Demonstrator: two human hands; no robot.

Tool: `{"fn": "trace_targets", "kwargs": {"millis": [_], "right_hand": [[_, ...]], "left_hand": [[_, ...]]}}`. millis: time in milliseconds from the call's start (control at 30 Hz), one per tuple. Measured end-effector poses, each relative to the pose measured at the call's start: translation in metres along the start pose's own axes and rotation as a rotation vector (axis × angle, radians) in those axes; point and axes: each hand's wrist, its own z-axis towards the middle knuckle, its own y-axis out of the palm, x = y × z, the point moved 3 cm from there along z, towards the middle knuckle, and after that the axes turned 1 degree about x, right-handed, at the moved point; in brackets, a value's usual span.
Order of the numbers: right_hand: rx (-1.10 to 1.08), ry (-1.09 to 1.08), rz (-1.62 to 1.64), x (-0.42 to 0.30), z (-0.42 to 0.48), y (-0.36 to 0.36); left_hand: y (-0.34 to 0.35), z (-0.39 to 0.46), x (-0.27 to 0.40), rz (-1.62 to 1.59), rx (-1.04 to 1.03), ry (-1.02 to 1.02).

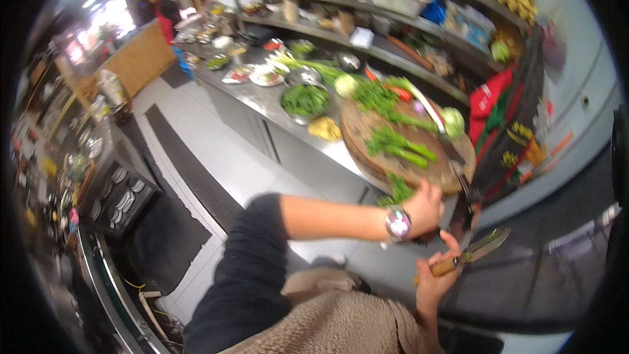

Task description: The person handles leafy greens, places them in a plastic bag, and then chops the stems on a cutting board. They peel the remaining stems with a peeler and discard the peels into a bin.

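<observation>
My right hand (437,280) grips the wooden handle of a small knife (484,246), its blade pointing right and away, with green bits stuck to it. My left hand (426,209), a watch on its wrist, reaches across at the near edge of a round wooden chopping board (356,132). Its fingers are curled and blurred, and whether they hold anything is hidden. Leafy greens (399,188) show just beyond that wrist. On the board lie cut celery stalks (403,150), a leafy bunch (376,98) and a larger knife (452,152) with a dark handle.
A steel bowl of greens (304,101) and a yellow cloth-like item (324,129) sit left of the board. Round green vegetables (452,122) flank it. Shelves (422,24) with baskets rise behind. A dark bin (530,275) stands at right. A person (164,19) is far left.
</observation>
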Motion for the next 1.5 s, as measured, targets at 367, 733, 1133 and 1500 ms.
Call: {"fn": "trace_targets", "kwargs": {"millis": [367,733,1133,1500], "right_hand": [[0.376,0.305,-0.220,0.043,-0.077,-0.125],[0.745,0.896,0.521,0.133,-0.207,-0.295],[0.646,1.082,0.195,0.192,-0.103,-0.215],[0.585,1.113,0.152,0.206,-0.087,-0.201]], "left_hand": [[-0.079,-0.002,-0.022,0.097,0.189,0.125],[-0.028,-0.014,-0.014,-0.317,0.130,0.022],[0.127,-0.083,0.042,-2.109,-0.500,-1.043],[0.142,-0.091,0.089,-2.833,-0.475,-1.297]]}}
